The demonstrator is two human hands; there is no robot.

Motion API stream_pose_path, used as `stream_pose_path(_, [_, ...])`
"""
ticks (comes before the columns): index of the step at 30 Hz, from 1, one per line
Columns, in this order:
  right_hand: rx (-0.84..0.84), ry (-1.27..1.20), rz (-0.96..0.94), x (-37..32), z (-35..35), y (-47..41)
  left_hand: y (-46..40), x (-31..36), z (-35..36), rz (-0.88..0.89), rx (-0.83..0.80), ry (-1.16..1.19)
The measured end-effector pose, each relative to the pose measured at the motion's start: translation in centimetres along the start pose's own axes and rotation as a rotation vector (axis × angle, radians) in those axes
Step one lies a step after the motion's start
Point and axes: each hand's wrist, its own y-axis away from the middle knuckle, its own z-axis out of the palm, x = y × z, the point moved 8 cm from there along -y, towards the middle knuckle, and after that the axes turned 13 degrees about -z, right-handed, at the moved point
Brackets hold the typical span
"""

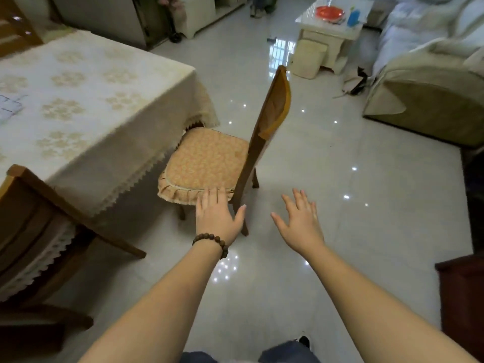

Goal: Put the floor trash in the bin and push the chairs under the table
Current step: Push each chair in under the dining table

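Observation:
A wooden chair (272, 108) with an orange frilled seat cushion (207, 161) stands at the corner of the table (86, 100), which wears a cream patterned cloth. The seat's front is partly under the cloth's edge; most of it sticks out. My left hand (218, 218), with a bead bracelet on the wrist, is spread open just in front of the cushion's near edge. My right hand (301, 221) is spread open over the floor to the right of the chair, apart from it. A second wooden chair (44, 213) stands at the table's near side, lower left.
Glossy pale tiles cover the floor. A covered sofa (432, 95) stands at right, a low white coffee table (332, 22) with an orange plate at the back, a cream stool (309, 58) beside it. Dark items (357, 82) lie by the sofa's corner. A dark red bin-like box (463, 297) is at the right edge.

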Motion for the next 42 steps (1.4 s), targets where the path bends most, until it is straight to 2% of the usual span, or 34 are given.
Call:
stream_pose_path(5, [-0.011, 0.023, -0.011, 9.9, -5.5, 0.7, 1.9, 10.7, 2.3, 0.006, 0.024, 0.05])
stream_pose_path(9, [-0.01, 0.009, -0.023, 15.8, -8.9, -0.3, 1.0, 15.9, 2.9, -0.006, 0.063, 0.029])
stream_pose_path(20, [-0.036, -0.008, -0.15, 23.4, -10.6, -10.4, -7.7, 25.2, 4.5, -0.026, 0.173, 0.069])
stream_pose_path(24, [-0.07, 0.027, -0.244, 24.3, -11.3, -17.8, -12.7, 28.2, 5.1, -0.074, 0.205, 0.141])
stream_pose_path(31, [-0.138, 0.088, -0.424, 23.1, -13.4, -31.0, -21.6, 30.0, 2.1, -0.28, 0.249, 0.237])
stream_pose_path(37, [-0.186, 0.037, -0.544, 21.5, -12.7, -37.1, -24.8, 27.2, 0.4, -0.474, 0.237, 0.183])
stream_pose_path(42, [-0.238, 0.104, -0.761, 18.1, -11.0, -42.8, -25.1, 24.0, 0.4, -0.623, 0.279, 0.142])
